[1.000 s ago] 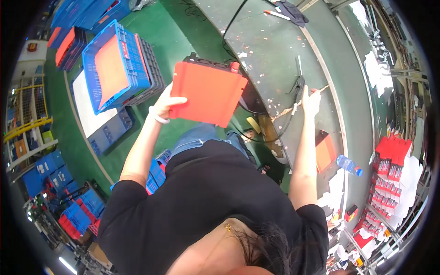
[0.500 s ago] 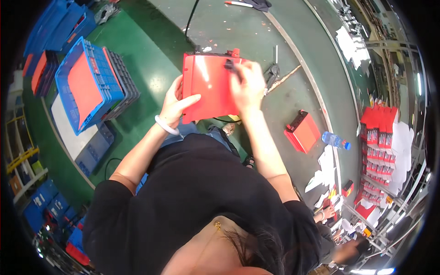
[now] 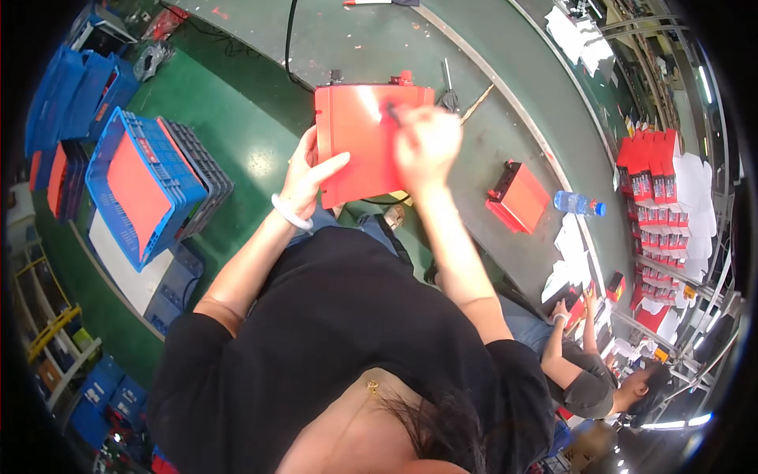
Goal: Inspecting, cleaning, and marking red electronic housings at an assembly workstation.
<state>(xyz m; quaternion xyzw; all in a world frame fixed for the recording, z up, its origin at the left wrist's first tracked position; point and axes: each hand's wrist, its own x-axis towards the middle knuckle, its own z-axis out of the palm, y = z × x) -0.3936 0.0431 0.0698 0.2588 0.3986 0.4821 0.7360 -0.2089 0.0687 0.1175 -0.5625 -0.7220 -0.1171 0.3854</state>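
A flat-faced red metal box (image 3: 355, 138) with black and red terminals along its far end is in front of me. My left hand (image 3: 306, 175) grips its left edge, the thumb lying on the red top face. Over the right side of that face is my right hand (image 3: 429, 150), blurred by motion, its fingers closed around a small dark thing (image 3: 392, 112). That dark thing lies at or just above the surface; its kind is too smeared to make out. The box's underside is hidden.
Right of me, the green workbench (image 3: 505, 103) carries a second red box (image 3: 521, 197), a water bottle (image 3: 579, 203) and white papers (image 3: 567, 253). Stacked blue crates (image 3: 130, 189) stand at left. A co-worker (image 3: 588, 379) sits at lower right, near shelved red boxes (image 3: 651, 170).
My view has shifted, bringing more of the co-worker into sight. My right hand remains over the red box's right side, still blurred; my left hand keeps its hold.
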